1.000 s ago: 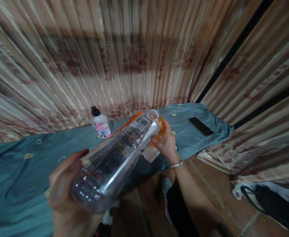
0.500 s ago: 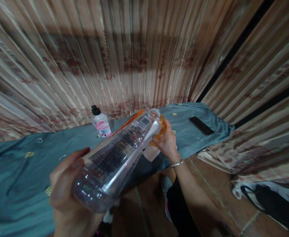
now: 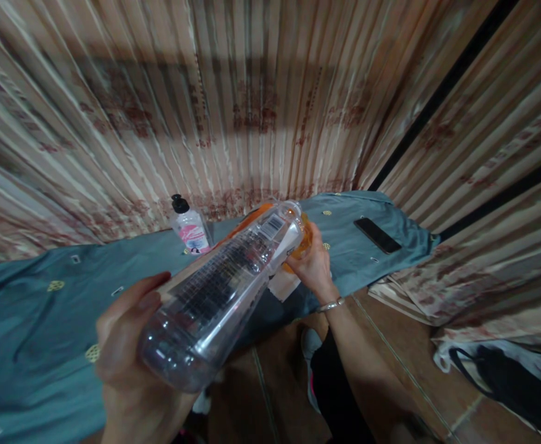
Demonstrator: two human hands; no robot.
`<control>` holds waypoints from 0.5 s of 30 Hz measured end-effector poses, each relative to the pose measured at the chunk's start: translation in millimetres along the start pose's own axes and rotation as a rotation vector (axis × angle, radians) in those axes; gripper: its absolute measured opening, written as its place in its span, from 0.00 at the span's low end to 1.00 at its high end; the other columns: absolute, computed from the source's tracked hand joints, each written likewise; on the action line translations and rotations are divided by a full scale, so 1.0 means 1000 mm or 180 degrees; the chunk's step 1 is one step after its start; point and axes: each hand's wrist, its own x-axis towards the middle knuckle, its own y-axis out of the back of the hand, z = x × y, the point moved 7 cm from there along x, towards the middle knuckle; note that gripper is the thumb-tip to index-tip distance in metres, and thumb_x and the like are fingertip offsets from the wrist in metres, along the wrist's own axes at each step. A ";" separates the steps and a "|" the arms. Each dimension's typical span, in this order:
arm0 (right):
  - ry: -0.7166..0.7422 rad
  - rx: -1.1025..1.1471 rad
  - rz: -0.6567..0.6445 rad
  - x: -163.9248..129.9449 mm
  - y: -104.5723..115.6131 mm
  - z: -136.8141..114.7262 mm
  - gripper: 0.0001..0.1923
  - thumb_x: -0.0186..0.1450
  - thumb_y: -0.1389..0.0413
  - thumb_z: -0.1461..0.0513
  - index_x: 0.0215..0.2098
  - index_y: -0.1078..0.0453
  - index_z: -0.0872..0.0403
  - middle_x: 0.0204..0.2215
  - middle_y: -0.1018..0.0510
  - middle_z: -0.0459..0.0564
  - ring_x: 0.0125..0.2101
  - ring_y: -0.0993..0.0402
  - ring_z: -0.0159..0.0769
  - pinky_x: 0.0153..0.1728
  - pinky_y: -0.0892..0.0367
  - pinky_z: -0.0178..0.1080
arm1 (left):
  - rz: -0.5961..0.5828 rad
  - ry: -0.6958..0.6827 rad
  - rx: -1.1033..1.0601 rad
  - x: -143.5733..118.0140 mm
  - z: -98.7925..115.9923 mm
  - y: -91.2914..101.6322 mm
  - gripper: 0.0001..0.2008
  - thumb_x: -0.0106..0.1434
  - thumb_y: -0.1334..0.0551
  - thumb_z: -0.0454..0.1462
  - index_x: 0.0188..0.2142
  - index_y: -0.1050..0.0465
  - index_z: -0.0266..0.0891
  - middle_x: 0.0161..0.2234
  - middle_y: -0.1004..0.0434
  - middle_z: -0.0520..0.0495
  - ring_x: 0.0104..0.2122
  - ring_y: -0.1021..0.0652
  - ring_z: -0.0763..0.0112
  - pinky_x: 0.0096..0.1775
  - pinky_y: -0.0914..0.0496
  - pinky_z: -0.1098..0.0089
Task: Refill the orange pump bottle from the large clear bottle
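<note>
Left hand point(image 3: 127, 351) gripping clear bottle point(image 3: 224, 290), neck pointing away

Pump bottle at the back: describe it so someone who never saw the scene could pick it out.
Start at the teal cloth spread below the striped curtain. At its far edge, left of the big clear bottle tilted in the left hand, stands the small pump bottle. It alone has a black pump top and a pink label; the dark phone lies flat, far right.

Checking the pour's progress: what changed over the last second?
Very little. The left hand lifted the clear bottle slightly; its mouth stays at the orange container held by the right hand. Pump bottle and phone lie unmoved on the cloth.
</note>
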 end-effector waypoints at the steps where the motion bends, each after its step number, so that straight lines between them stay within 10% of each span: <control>1: -0.0001 -0.0003 -0.0001 0.000 0.000 0.000 0.49 0.57 0.27 0.51 0.70 0.39 0.55 0.63 0.20 0.65 0.62 0.20 0.57 0.63 0.24 0.57 | 0.0132 0.0229 -0.0119 0.000 -0.003 0.002 0.18 0.60 0.31 0.58 0.42 0.20 0.54 0.35 0.21 0.48 0.32 0.21 0.55 0.26 0.25 0.58; 15: 0.0016 -0.0058 0.0034 -0.001 0.001 0.001 0.50 0.57 0.27 0.52 0.71 0.40 0.53 0.64 0.21 0.63 0.63 0.21 0.56 0.64 0.24 0.57 | 0.0445 0.0499 -0.0396 0.002 -0.003 -0.002 0.21 0.47 0.25 0.56 0.36 0.21 0.52 0.34 0.21 0.48 0.30 0.23 0.55 0.22 0.28 0.60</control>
